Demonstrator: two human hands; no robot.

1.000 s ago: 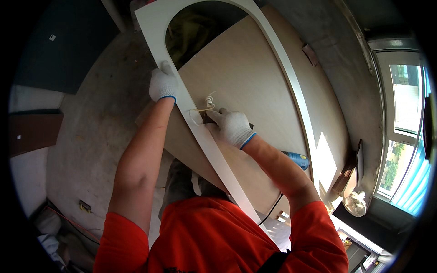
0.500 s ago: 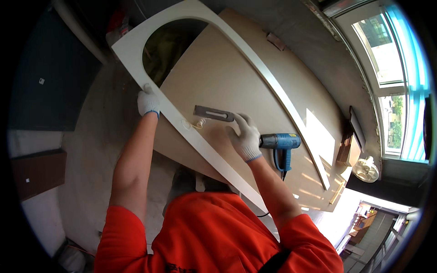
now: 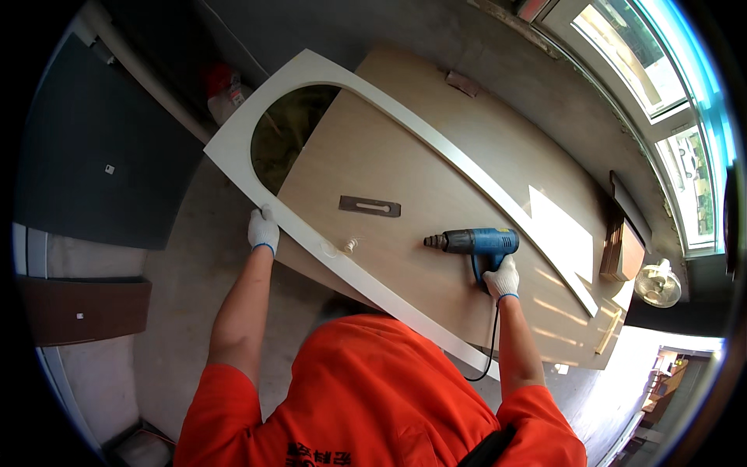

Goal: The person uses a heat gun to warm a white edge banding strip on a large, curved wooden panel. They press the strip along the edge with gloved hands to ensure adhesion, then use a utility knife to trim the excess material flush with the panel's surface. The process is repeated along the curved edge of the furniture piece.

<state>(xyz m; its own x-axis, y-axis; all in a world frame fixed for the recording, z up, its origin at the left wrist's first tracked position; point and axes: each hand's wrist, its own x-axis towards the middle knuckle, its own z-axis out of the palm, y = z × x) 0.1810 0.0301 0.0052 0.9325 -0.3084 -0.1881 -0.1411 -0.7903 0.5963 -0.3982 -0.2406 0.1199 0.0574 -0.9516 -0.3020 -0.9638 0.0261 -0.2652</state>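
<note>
A long white frame (image 3: pixel 233 148) with an arched opening lies across a broad beige board (image 3: pixel 420 171). My left hand (image 3: pixel 264 228), in a white knit glove, is closed on the frame's near edge at the left. On the right, my gloved right hand (image 3: pixel 502 278) is wrapped around the handle of a blue heat gun (image 3: pixel 486 240), whose dark nozzle points left. A flat dark plate with a long slot (image 3: pixel 348 204) rests on the board inside the frame, touched by neither hand. Closer to the frame's near side sits a small pale curl of thin strip (image 3: pixel 349 246).
The heat gun's black cord (image 3: pixel 493 342) runs down over the frame's near limb. Brown pieces (image 3: pixel 620 253) are stacked at the board's right end, beside a small fan (image 3: pixel 657 284). A grey wall with a window borders the far side. Dark panels (image 3: pixel 101 171) stand at left.
My right hand has let go of the slotted plate, leaving it on the board, and moved right to grasp the heat gun's handle. My left hand still grips the frame.
</note>
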